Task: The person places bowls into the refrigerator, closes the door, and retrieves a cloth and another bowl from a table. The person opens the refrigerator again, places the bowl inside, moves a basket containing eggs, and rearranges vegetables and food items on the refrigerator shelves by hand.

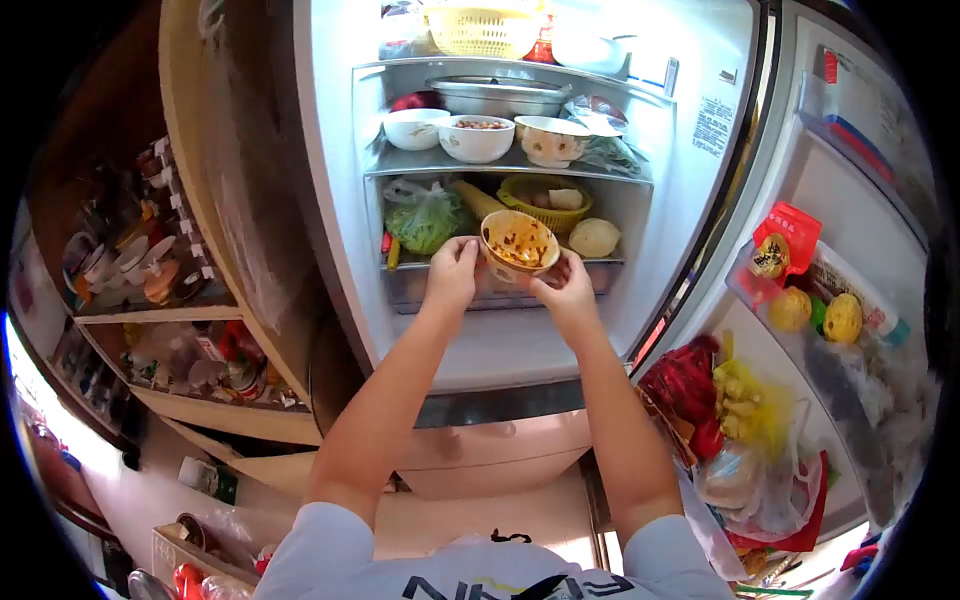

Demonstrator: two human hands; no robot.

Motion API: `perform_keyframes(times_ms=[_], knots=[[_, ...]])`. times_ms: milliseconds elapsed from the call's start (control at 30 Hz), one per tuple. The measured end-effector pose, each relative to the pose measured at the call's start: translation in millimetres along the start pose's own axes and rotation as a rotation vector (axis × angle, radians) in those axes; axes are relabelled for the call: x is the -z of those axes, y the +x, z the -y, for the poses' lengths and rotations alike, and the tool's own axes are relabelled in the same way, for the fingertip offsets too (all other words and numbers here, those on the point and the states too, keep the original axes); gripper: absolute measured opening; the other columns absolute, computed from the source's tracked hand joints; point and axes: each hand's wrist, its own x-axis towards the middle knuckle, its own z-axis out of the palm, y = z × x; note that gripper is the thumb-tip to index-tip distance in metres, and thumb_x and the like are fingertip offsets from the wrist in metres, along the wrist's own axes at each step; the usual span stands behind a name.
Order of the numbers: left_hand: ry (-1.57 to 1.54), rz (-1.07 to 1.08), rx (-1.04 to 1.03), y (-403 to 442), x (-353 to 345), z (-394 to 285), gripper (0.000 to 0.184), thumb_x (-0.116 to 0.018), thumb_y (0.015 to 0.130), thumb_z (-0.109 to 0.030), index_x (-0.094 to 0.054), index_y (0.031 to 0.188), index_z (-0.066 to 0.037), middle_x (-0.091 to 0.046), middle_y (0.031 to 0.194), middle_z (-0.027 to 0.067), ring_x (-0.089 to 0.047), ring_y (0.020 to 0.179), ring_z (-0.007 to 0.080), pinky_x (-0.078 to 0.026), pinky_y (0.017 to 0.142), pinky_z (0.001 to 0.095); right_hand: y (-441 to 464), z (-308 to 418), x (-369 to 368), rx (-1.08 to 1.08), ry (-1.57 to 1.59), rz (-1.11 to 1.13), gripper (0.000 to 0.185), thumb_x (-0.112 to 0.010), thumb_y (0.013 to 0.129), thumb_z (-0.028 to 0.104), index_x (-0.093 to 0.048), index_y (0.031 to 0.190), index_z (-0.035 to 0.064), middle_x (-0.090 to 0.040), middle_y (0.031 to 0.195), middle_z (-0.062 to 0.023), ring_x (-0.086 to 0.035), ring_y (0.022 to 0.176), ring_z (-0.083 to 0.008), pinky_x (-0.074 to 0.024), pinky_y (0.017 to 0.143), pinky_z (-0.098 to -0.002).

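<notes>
A patterned bowl (512, 270) with reddish-brown, saucy food inside is held between my two hands, tilted toward me, in front of the open fridge. My left hand (455, 270) grips its left side, and my right hand (567, 290) grips the right side, thumb near the rim. Just behind the bowl, on the lower shelf, are a bagged green vegetable (422, 222), a yellow-green basket (540, 212) and a pale round vegetable (595, 238). On the shelf above stand a white bowl (412, 130), a bowl of beans or nuts (478, 147) and a flowered bowl (550, 148).
A large metal basin (500, 97) sits behind the bowls; a yellow basket (480, 32) is on the top shelf. The fridge door (800, 190) stands open at right, its racks loaded with bags and produce. A wooden cabinet (240, 200) flanks the left side.
</notes>
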Motion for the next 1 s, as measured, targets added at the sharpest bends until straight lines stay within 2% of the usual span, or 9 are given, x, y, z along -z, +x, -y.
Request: perform_keyframes(times_ms=[167, 267, 367, 567, 700, 767, 833, 900, 1000], knots=[[0.065, 0.037, 0.077, 39, 1, 24, 0.031, -0.046, 0.1, -0.009, -0.059, 0.122, 0.009, -0.069, 0.102, 0.0112, -0.065, 0.089, 0.0171, -0.052, 0.082, 0.0314, 38, -15, 4, -0.087, -0.21, -0.006, 0.07, -0.083, 0.078, 0.018, -0.049, 0.134, -0.0073, -0.063, 0.124, -0.0129, -0.06, 0.116, -0.0207, -0.047, 0.1, -0.0331], [0.039, 0.073, 0.08, 44, 2, 31, 0.036, -0.047, 0.095, -0.004, -0.057, 0.128, 0.007, -0.067, 0.115, 0.0137, -0.064, 0.102, 0.0194, -0.051, 0.089, 0.0314, 51, -19, 4, -0.038, -0.239, 0.031, 0.068, -0.087, 0.074, 0.023, -0.055, 0.127, -0.006, -0.067, 0.117, -0.0154, -0.065, 0.107, -0.0232, -0.051, 0.094, -0.0344], [-0.038, -0.085, 0.084, 38, -1, 37, 0.04, -0.047, 0.093, -0.001, -0.057, 0.131, 0.007, -0.065, 0.12, 0.0126, -0.062, 0.108, 0.0196, -0.05, 0.09, 0.0301, 55, -34, -5, 0.026, -0.322, -0.077, 0.069, -0.086, 0.075, 0.023, -0.054, 0.129, -0.0062, -0.068, 0.116, -0.0165, -0.067, 0.106, -0.0241, -0.0518, 0.094, -0.0351], [0.141, -0.101, -0.137, 36, 3, 68, 0.042, -0.053, 0.086, -0.003, -0.059, 0.126, 0.007, -0.063, 0.123, 0.0197, -0.063, 0.11, 0.0282, -0.047, 0.097, 0.0359, 59, -51, -23, 0.062, -0.341, -0.076, 0.064, -0.08, 0.083, 0.02, -0.05, 0.132, -0.0096, -0.065, 0.123, -0.0178, -0.066, 0.108, -0.0228, -0.053, 0.093, -0.0346], [0.359, -0.059, -0.174, 55, 9, 69, 0.044, -0.053, 0.082, -0.007, -0.06, 0.124, 0.007, -0.063, 0.12, 0.025, -0.062, 0.11, 0.0373, -0.047, 0.097, 0.0411, 66, -47, -30, 0.039, -0.486, -0.108, 0.053, -0.078, 0.083, 0.021, -0.059, 0.125, -0.0049, -0.071, 0.112, -0.0145, -0.068, 0.104, -0.0224, -0.0529, 0.09, -0.034], [0.401, -0.025, -0.149, 53, 7, 52, 0.045, -0.053, 0.081, -0.008, -0.061, 0.123, 0.007, -0.062, 0.122, 0.0269, -0.061, 0.11, 0.0403, -0.046, 0.097, 0.0431, 62, -26, -34, -0.033, -0.492, -0.075, 0.053, -0.078, 0.083, 0.02, -0.058, 0.125, -0.005, -0.068, 0.117, -0.0191, -0.067, 0.107, -0.0282, -0.0529, 0.09, -0.0363], [0.441, -0.065, -0.061, 36, 2, 25, 0.044, -0.052, 0.083, -0.009, -0.06, 0.123, 0.008, -0.06, 0.126, 0.027, -0.06, 0.115, 0.0399, -0.046, 0.1, 0.042, 58, -30, -34, -0.001, -0.585, -0.119, 0.051, -0.076, 0.083, 0.018, -0.058, 0.125, -0.0037, -0.066, 0.12, -0.0204, -0.066, 0.109, -0.0312, -0.0531, 0.088, -0.0379], [0.422, -0.178, -0.083, 38, 3, 42, 0.042, -0.051, 0.085, -0.009, -0.059, 0.123, 0.009, -0.06, 0.127, 0.0272, -0.059, 0.118, 0.039, -0.046, 0.102, 0.0404, 56, -57, -31, 0.138, -0.766, -0.238, 0.048, -0.074, 0.083, 0.017, -0.059, 0.125, -0.001, -0.063, 0.121, -0.0184, -0.064, 0.111, -0.0314, -0.0537, 0.086, -0.0388], [0.391, -0.165, -0.224, 11, 13, 39, 0.037, -0.05, 0.091, -0.003, -0.057, 0.124, 0.011, -0.058, 0.131, 0.0241, -0.058, 0.123, 0.0337, -0.046, 0.105, 0.0372, 9, -24, -37, 0.222, -0.691, -0.293, 0.044, -0.071, 0.084, 0.011, -0.058, 0.125, 0.0015, -0.059, 0.122, -0.0154, -0.062, 0.114, -0.0284, -0.0547, 0.083, -0.0374]])
